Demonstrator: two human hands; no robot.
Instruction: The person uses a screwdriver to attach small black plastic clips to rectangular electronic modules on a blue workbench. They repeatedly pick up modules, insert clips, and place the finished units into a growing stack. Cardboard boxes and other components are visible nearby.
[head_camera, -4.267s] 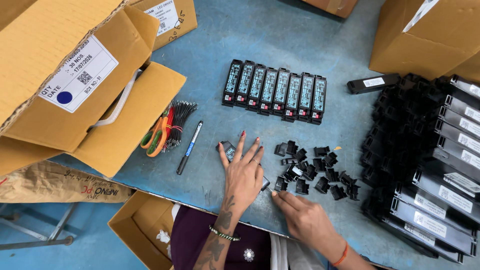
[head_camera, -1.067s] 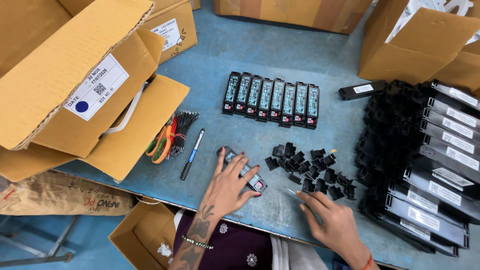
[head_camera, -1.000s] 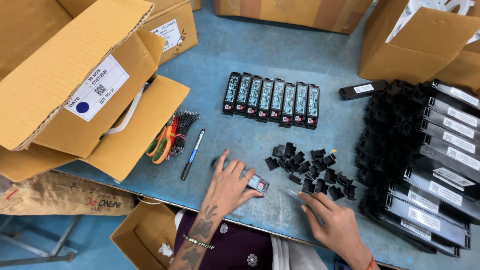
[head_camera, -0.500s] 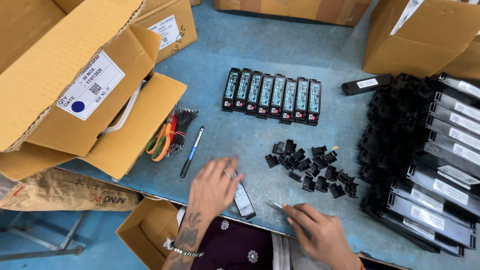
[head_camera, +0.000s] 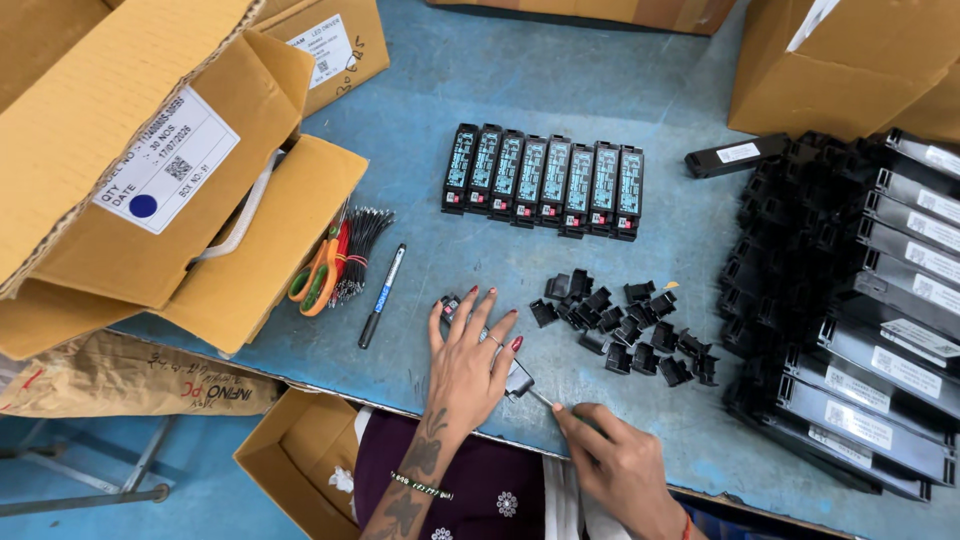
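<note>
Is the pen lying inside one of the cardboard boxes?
No, the pen lies on the blue table, between the scissors and the left hand.
</note>
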